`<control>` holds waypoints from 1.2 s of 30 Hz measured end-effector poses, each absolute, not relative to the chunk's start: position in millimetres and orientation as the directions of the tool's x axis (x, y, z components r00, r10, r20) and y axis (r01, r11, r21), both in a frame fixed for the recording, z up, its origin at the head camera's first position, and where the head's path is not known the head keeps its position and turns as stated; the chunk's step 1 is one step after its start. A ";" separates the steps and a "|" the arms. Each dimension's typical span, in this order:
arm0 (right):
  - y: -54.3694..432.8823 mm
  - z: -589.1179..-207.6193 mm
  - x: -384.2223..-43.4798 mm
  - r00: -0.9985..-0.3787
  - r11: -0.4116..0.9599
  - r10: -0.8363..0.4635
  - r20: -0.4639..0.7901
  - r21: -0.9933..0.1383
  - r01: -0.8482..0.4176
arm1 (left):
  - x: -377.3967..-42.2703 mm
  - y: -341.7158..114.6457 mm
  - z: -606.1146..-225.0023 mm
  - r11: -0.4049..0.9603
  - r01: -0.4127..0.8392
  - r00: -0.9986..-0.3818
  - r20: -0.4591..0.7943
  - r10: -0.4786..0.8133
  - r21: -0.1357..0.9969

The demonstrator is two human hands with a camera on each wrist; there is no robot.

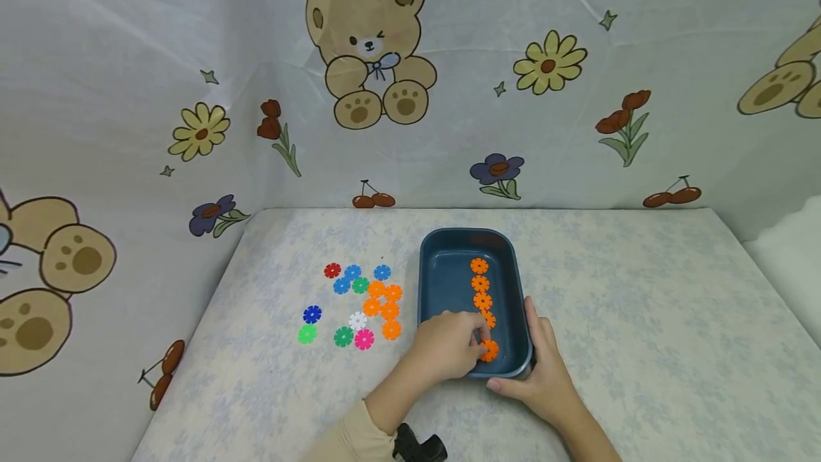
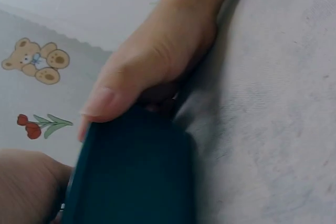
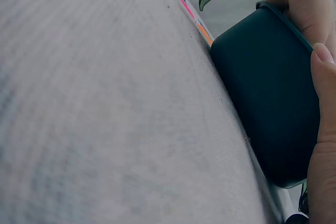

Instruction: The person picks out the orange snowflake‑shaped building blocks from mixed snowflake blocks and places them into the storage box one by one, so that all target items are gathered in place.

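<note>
Lying nearly straight away from the person, the dark blue tray [image 1: 449,276] has its long axis set near to far, one short end toward the bear-printed backdrop [image 1: 462,120] and the other close to the person. It sits a little right of the middle of the pale table [image 1: 641,291]. Inside, a row of orange discs [image 1: 480,284] follows that same axis, right of the tray's centre line, drifting slightly rightward as it comes nearer.

At the near end of the row is the closest orange disc [image 1: 490,351], set a little apart from the others. The left hand [image 1: 449,344] reaches over the tray's left wall, fingers bent downward, and I see it pinching that disc by its left side between thumb and finger. Its forearm slants in from the lower left, in a beige sleeve [image 1: 353,437].

The right hand [image 1: 545,380] grips the tray's near right corner, thumb over the near rim, fingers up along the right side; its bare forearm slopes in from the lower right.

Left of the tray lies a loose scatter of coloured discs [image 1: 363,339], several of them orange too.
</note>
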State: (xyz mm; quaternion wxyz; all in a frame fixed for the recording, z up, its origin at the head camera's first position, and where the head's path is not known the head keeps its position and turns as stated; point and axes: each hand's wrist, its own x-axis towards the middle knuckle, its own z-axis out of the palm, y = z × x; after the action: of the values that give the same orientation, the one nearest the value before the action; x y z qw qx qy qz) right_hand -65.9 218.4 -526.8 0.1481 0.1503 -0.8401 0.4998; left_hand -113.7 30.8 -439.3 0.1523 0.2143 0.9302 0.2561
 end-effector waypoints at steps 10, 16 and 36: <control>221.0 -528.3 -67.8 -0.916 0.449 -0.105 0.388 -0.803 -0.391 | -116.2 41.3 -451.8 0.845 0.355 -0.890 -0.132 0.437 0.400; 212.8 -506.5 -63.2 -0.906 0.443 -0.101 0.411 -0.797 -0.410 | -116.3 43.9 -453.7 0.866 0.348 -0.899 -0.133 0.417 0.358; 221.0 -525.6 -65.9 -0.932 0.463 -0.110 0.346 -0.811 -0.357 | -97.8 6.3 -416.7 0.800 0.345 -0.937 0.128 0.326 0.491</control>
State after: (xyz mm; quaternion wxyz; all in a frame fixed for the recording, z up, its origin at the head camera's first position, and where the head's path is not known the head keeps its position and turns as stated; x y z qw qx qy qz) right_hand -65.9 221.0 -525.6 0.1234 0.1379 -0.8464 0.4993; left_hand -97.8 6.3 -416.7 -0.0184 0.1770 0.9485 0.2620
